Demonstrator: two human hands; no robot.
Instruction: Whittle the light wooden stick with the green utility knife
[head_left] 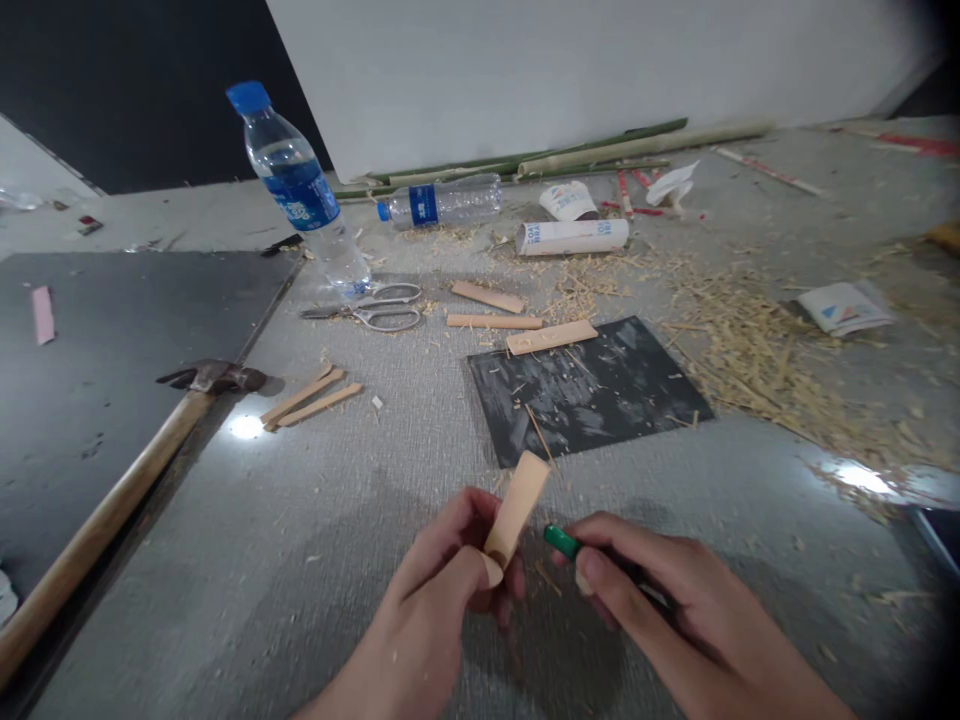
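Observation:
A flat, pale bamboo strip [519, 505] tilts upward from my left hand [457, 570], its lower end between thumb and fingers. Just right of it, my right hand [645, 580] is closed around a slim tool with a green end [561, 541]; the rest of the tool is mostly hidden by my fingers, so its kind cannot be made out. A small gap separates the green end from the strip. Beyond my hands lies a dark, scuffed sheet [600, 395], with another bamboo strip [551, 337] across its far edge.
At left lies a claw hammer [180, 430], near two thin bamboo strips [322, 402]. Scissors [386, 306] rest beside an upright water bottle [300, 195]. Behind are a lying bottle [450, 202], paper cups [574, 237] and bamboo poles [570, 155]. Shavings [795, 360] cover the right side.

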